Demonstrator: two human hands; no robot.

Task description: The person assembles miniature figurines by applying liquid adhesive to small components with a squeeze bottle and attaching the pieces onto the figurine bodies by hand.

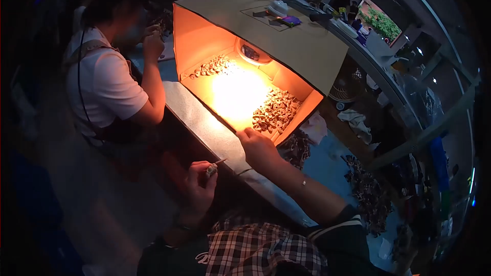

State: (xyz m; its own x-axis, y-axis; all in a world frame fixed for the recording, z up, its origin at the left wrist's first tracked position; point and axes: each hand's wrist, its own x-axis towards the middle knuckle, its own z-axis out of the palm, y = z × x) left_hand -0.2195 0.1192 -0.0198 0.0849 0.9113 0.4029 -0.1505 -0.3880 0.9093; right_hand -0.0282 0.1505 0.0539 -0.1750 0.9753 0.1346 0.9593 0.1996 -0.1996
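Observation:
My left hand [201, 186] is closed on a small pale piece [211, 169] with a thin pointed stick jutting from it to the right. It is held in front of the table edge. My right hand [257, 149] reaches forward to the lower front edge of an open-sided cardboard box [302, 41]. Its fingers are bent together in the glare, and whatever they hold is not clear. Inside the box, near that hand, lies a pile of small brown curled pieces [279, 110]. A smaller group of similar pieces [212, 66] lies at the far left.
A bright lamp [254, 53] lights the box floor. On the box top sit a white object [277, 8] and a purple packet [292, 20]. Another person [110, 79] works at the left. Dark clustered pieces [368, 194] lie to the right. A fan [345, 89] stands behind the box.

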